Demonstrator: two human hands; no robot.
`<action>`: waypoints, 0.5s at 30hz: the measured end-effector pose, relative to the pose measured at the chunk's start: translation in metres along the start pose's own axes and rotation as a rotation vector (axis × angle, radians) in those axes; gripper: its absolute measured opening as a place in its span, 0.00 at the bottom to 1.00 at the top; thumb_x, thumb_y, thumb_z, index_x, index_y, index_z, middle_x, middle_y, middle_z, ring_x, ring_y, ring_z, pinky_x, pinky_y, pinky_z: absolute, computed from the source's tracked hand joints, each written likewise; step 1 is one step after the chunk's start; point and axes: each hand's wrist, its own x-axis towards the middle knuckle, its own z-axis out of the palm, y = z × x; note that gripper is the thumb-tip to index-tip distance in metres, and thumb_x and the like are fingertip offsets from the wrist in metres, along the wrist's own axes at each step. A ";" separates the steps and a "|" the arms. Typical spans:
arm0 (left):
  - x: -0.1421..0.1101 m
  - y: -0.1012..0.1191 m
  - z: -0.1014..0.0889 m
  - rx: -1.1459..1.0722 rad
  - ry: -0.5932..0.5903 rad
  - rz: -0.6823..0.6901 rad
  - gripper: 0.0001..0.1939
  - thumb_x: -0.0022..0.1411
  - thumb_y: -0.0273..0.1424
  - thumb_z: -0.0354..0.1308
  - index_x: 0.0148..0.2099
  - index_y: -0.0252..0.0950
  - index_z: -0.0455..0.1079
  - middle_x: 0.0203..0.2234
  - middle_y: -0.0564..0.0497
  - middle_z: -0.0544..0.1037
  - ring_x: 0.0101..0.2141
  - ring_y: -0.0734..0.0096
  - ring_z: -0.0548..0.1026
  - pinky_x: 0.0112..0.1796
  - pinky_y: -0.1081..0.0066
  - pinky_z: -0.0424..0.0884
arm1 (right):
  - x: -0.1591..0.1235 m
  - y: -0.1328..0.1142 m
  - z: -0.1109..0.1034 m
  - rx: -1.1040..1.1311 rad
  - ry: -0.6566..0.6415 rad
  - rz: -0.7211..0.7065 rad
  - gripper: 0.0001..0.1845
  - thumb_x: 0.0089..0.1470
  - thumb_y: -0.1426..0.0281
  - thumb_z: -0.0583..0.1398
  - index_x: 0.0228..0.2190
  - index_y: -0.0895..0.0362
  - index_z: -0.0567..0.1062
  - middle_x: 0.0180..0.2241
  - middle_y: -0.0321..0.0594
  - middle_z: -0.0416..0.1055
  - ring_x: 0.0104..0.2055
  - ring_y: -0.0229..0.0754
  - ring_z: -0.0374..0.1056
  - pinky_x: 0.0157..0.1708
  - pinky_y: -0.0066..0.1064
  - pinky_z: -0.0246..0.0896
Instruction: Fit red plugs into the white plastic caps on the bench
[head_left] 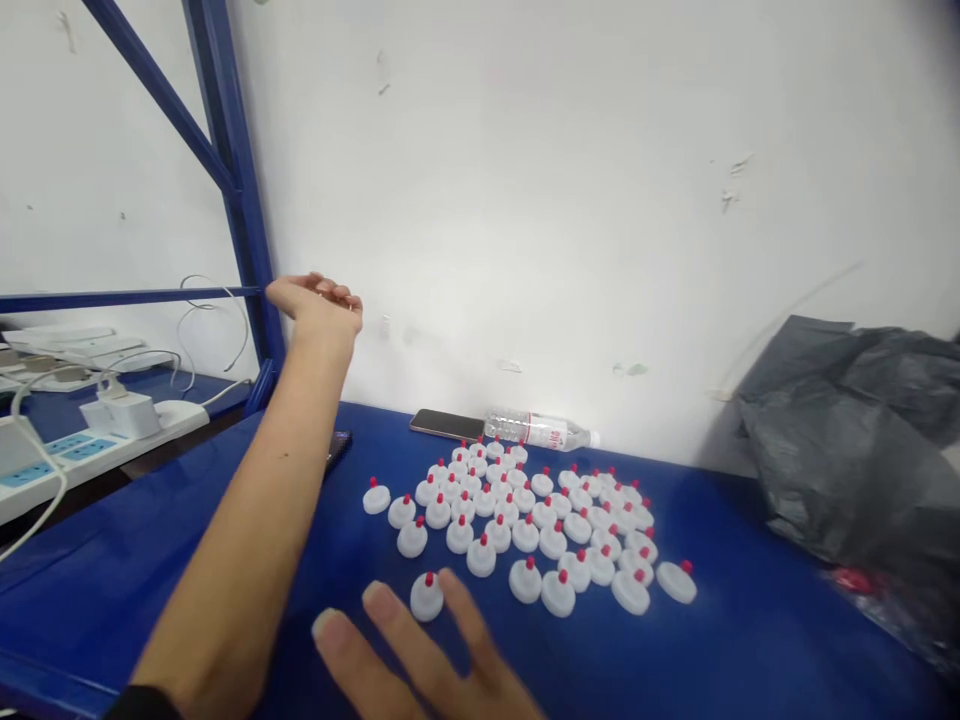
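Several white round caps with small red tips [498, 534] stand in a loose cluster on the blue tabletop [345, 560]. My left hand [322, 300] is raised beside the blue post, wrist bent back and fingers loosely curled; I see nothing held in it, though part of the palm is hidden. At the bottom edge my right hand [442, 660] shows spread fingers, with nothing between them. One cap [427, 597] stands just beyond those fingertips, apart from the cluster; whether a finger touches it I cannot tell.
Along the wall lie a phone [448, 425] and a clear plastic bottle [541, 430] on its side. A dark flat object [339, 447] is partly behind my left forearm. A blue metal post [236, 190] and a power strip [67, 455] are left; a grey plastic bag [862, 440] is right.
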 end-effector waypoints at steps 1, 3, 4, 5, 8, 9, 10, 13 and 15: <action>-0.015 -0.011 0.004 0.115 -0.063 0.066 0.19 0.77 0.34 0.56 0.34 0.45 0.51 0.20 0.59 0.50 0.22 0.66 0.55 0.29 0.69 0.56 | -0.012 0.014 0.000 -0.061 0.069 -0.026 0.33 0.53 0.55 0.78 0.56 0.08 0.86 0.70 0.04 0.89 0.76 0.54 0.87 0.68 0.52 0.93; -0.044 -0.036 0.002 0.457 -0.237 0.277 0.20 0.76 0.36 0.58 0.31 0.46 0.53 0.20 0.60 0.52 0.23 0.67 0.56 0.30 0.69 0.57 | -0.041 0.051 0.000 -0.156 0.199 -0.029 0.26 0.63 0.58 0.72 0.59 0.17 0.89 0.70 0.14 0.91 0.72 0.49 0.89 0.68 0.46 0.93; -0.058 -0.047 -0.005 0.524 -0.283 0.313 0.20 0.75 0.36 0.59 0.30 0.46 0.56 0.20 0.59 0.55 0.24 0.67 0.58 0.31 0.69 0.57 | -0.057 0.073 0.000 -0.159 0.261 0.017 0.25 0.65 0.60 0.69 0.59 0.24 0.91 0.68 0.22 0.93 0.69 0.50 0.91 0.67 0.48 0.94; -0.071 -0.057 -0.016 0.570 -0.321 0.330 0.20 0.73 0.35 0.59 0.28 0.45 0.59 0.19 0.58 0.59 0.25 0.67 0.60 0.32 0.69 0.58 | -0.073 0.095 0.000 -0.153 0.296 0.098 0.26 0.65 0.64 0.68 0.60 0.30 0.91 0.66 0.30 0.94 0.66 0.53 0.92 0.69 0.52 0.93; -0.099 -0.071 -0.060 0.744 -0.484 0.356 0.16 0.66 0.30 0.64 0.24 0.42 0.69 0.19 0.54 0.69 0.27 0.65 0.67 0.36 0.66 0.60 | -0.117 0.152 0.006 -0.160 0.361 0.335 0.31 0.68 0.76 0.65 0.65 0.38 0.86 0.62 0.43 0.93 0.65 0.60 0.92 0.73 0.65 0.87; -0.104 -0.071 -0.076 0.848 -0.573 0.362 0.15 0.63 0.28 0.66 0.24 0.42 0.71 0.19 0.54 0.71 0.27 0.64 0.67 0.36 0.65 0.58 | -0.130 0.165 0.009 -0.167 0.376 0.412 0.30 0.70 0.78 0.64 0.65 0.39 0.85 0.61 0.45 0.93 0.64 0.61 0.92 0.73 0.68 0.85; -0.106 -0.071 -0.093 1.108 -0.734 0.434 0.14 0.64 0.28 0.65 0.25 0.42 0.71 0.20 0.53 0.72 0.27 0.63 0.67 0.36 0.63 0.57 | -0.140 0.174 0.012 -0.176 0.393 0.465 0.29 0.71 0.79 0.63 0.64 0.40 0.85 0.60 0.46 0.92 0.63 0.63 0.92 0.73 0.69 0.84; -0.099 -0.068 -0.140 1.708 -0.979 0.670 0.20 0.75 0.32 0.62 0.28 0.43 0.67 0.24 0.48 0.77 0.29 0.58 0.71 0.38 0.59 0.52 | -0.156 0.185 0.018 -0.199 0.396 0.531 0.23 0.74 0.80 0.63 0.59 0.43 0.85 0.54 0.46 0.91 0.60 0.63 0.91 0.70 0.68 0.83; -0.084 -0.066 -0.166 1.952 -0.973 0.687 0.23 0.82 0.34 0.56 0.28 0.44 0.66 0.25 0.46 0.80 0.29 0.55 0.75 0.38 0.58 0.52 | -0.157 0.184 0.019 -0.202 0.360 0.538 0.20 0.74 0.80 0.62 0.54 0.45 0.86 0.51 0.45 0.90 0.57 0.61 0.91 0.69 0.64 0.82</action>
